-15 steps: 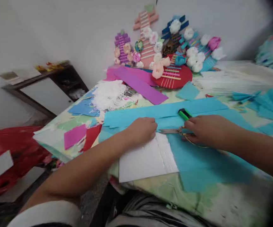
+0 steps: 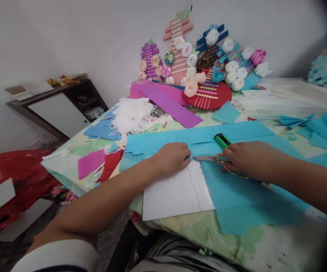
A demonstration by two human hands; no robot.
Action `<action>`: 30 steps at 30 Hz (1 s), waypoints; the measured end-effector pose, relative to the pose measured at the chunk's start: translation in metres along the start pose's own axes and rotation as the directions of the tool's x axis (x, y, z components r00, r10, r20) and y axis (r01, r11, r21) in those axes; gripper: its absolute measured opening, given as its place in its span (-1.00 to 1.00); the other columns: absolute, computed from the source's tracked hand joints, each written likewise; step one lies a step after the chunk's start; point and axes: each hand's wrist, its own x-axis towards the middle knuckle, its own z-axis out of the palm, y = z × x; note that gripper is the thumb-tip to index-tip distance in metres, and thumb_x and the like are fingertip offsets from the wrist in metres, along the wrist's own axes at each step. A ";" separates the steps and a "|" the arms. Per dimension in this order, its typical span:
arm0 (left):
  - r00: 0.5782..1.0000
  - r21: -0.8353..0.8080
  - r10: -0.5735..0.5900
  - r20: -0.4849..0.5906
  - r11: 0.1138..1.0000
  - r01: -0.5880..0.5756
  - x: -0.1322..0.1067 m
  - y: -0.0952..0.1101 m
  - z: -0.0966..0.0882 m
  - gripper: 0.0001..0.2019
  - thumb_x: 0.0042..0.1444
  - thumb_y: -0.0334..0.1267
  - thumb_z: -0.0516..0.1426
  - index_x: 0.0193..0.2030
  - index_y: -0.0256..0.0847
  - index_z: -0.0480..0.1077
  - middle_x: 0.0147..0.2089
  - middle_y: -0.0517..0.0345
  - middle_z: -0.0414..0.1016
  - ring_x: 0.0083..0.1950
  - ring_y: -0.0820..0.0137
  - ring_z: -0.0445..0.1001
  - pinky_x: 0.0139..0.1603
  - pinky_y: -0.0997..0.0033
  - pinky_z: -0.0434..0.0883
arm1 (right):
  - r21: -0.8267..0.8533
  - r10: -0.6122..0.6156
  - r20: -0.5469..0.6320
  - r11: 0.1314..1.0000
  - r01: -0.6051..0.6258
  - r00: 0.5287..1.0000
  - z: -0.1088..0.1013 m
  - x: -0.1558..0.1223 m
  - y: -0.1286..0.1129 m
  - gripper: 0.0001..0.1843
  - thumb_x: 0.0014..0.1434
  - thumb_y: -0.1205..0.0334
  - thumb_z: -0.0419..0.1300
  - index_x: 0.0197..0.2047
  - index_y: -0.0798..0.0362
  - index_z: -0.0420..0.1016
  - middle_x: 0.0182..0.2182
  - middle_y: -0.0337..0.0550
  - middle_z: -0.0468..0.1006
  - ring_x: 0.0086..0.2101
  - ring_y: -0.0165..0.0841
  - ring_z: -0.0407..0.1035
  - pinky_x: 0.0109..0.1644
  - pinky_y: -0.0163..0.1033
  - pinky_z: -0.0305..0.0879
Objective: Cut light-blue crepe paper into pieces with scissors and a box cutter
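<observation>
My right hand (image 2: 238, 156) is closed round the handles of a pair of gold-handled scissors (image 2: 207, 158). The blades point left, their tips close to the fingers of my left hand (image 2: 173, 158). That hand is closed at the edge of the blue crepe paper (image 2: 237, 192), its fingertips mostly hidden. Under and in front of it lies a white board (image 2: 175, 196) with ragged ridges along its right side. A green and black box cutter (image 2: 222, 140) rests on a blue paper strip (image 2: 158, 139), just beyond my right hand.
White shredded strands (image 2: 133, 115) lie at the back left beside a purple strip (image 2: 170, 105). Decorated guitar-like crafts (image 2: 177, 56) with paper flowers lean on the wall. Pink paper (image 2: 91, 163) and red paper (image 2: 111, 166) lie left. A low cabinet (image 2: 58, 115) stands beyond the table.
The view has shifted slightly, so the scene sits a little lower. Both hands stay in nearly the same place, with the scissors still in the right.
</observation>
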 end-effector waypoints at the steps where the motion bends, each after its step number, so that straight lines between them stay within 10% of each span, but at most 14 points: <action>1: 1.000 0.000 0.004 0.000 1.000 -0.004 0.001 0.000 0.000 -0.79 0.12 -0.28 -0.04 -0.36 -0.24 0.39 -0.33 0.13 0.37 -0.30 0.39 0.34 -0.33 0.43 0.23 | -0.005 -0.006 0.000 1.000 0.006 1.000 0.000 0.000 0.000 -0.74 0.12 0.11 -0.01 -0.34 0.10 0.40 -0.44 -0.04 0.47 -0.41 -0.18 0.38 -0.53 -0.30 0.00; 30: 0.991 -0.036 -0.004 -0.135 0.999 -0.001 0.000 -0.001 0.006 -0.83 0.04 -0.36 -0.04 -0.48 -0.23 0.33 -0.43 0.18 0.29 -0.39 0.45 0.28 -0.40 0.45 0.15 | 0.141 0.092 -0.025 0.986 -0.088 0.995 -0.004 0.003 0.000 -0.66 0.00 -0.08 0.04 -0.41 0.03 0.38 -0.45 -0.12 0.48 -0.46 -0.22 0.36 -0.55 -0.30 -0.12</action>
